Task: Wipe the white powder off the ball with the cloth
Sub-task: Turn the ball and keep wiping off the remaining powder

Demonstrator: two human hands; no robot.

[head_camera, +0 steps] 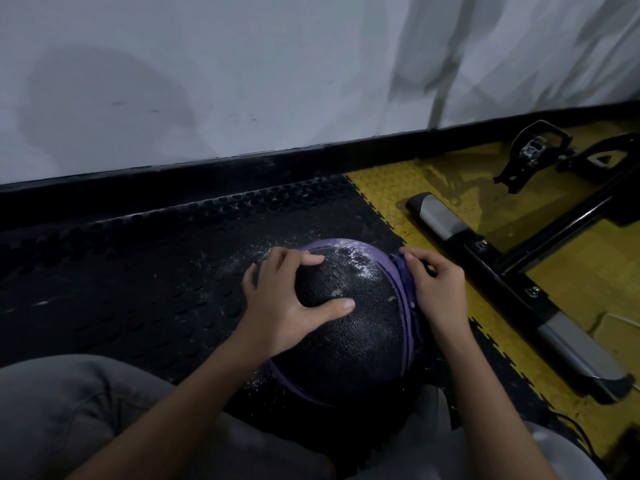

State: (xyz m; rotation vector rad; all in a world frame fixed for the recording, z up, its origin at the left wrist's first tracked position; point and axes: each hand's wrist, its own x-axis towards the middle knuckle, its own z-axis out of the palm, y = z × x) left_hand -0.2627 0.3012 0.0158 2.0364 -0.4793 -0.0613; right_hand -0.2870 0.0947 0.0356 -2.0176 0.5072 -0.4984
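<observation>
Ball (349, 327): black, textured, with purple bands, lying on the black studded mat (138, 271) between the person's knees, close to the wall (242, 81).

Left hand (280, 299): spreading wide over the ball's upper left, with thumb and bent fingers gripping the surface directly.

Right hand (436, 289): curling its fingers over a bunched purple cloth (403, 271) and pressing it against the ball's right side.

White powder (349, 258): sitting on the far upper part of the ball, between the two hands and untouched by the cloth. Specks are also showing on the mat beside the left hand.

Black-and-silver machine frame (519, 296): lying on the yellow floor (571, 282), right of the ball.
</observation>
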